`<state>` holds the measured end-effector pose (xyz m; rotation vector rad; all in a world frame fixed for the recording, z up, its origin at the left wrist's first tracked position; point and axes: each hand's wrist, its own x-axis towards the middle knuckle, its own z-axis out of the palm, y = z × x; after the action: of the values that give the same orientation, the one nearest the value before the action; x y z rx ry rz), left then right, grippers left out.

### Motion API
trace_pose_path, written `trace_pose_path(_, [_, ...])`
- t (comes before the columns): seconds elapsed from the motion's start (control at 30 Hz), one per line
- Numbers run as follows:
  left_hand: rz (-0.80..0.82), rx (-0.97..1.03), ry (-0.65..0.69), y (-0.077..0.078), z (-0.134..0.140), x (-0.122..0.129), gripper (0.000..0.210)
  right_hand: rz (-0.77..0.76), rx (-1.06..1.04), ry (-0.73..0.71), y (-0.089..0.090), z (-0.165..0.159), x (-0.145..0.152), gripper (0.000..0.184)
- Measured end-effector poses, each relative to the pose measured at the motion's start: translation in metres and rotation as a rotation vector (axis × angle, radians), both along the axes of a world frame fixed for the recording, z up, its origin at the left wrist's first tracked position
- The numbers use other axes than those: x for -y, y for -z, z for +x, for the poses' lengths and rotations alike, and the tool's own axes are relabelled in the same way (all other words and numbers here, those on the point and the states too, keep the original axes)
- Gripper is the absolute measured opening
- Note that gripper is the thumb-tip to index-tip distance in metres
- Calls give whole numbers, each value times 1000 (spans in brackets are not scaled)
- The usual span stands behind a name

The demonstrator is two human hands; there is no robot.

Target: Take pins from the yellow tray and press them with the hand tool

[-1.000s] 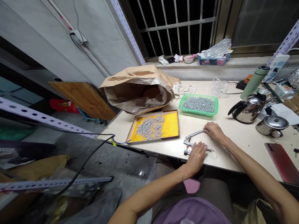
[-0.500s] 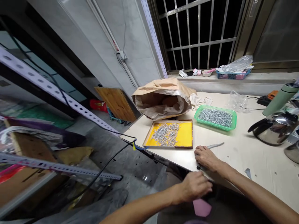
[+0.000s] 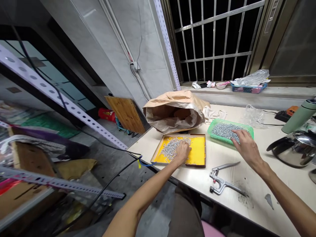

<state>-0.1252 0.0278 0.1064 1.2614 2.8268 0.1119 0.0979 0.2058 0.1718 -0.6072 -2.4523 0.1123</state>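
Note:
My left hand (image 3: 183, 151) rests in the yellow-lined tray (image 3: 198, 152), its fingers on the heap of small grey metal pieces (image 3: 170, 147). My right hand (image 3: 244, 142) reaches over the near edge of the green basket (image 3: 212, 126) filled with the same metal pieces (image 3: 223, 129), fingers spread on them. A metal plier-like hand press (image 3: 220, 180) lies free on the table between my arms, touched by neither hand. Whether either hand has pinched a piece is hidden.
An open brown paper sack (image 3: 174, 110) lies behind the tray. A steel kettle (image 3: 293, 148) and green flask (image 3: 300, 116) stand at the right. A clear plastic bag (image 3: 253, 116) lies behind the basket. A black cable (image 3: 111, 171) hangs off the table's left corner.
Both hands have left the hand press near the table's front edge. The left moved into the yellow tray, the right to the green basket. The view has tilted upward.

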Motion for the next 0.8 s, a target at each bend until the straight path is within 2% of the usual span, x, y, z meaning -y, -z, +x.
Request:
trace_pose_path(0.07, [-32,11,-4,1,-2,-6,21,-26,33,-70,16,15,10,27])
trace_pose_path(0.2, [-33,19,18,1,-8,-10,24,-146,138,-224,58,48,41,22])
trace_pose_path(0.3, [-22,9,46,-3,-9,-7,26,-237,183,-272,81,67,62,25])
trace_pose_path(0.37, [22,31,62,-5,-2,-1,26,-274,193,-247,87,76,73,26])
trace_pose_path(0.43, [140,186,57,-3,15,6,22,-295,208,-208,87,81,80,26])
trace_pose_path(0.53, [312,658,16,7,55,17,17,-294,250,-173,84,85,84,26])
trace_pose_path(0.63, [334,997,-30,20,96,23,16,-262,296,-159,87,84,85,27])
trace_pose_path(0.7, [329,1076,-65,27,114,23,15,-240,330,-147,92,83,86,25])
trace_pose_path(0.8, [280,1081,-100,30,125,20,16,-227,373,-110,101,81,87,23])
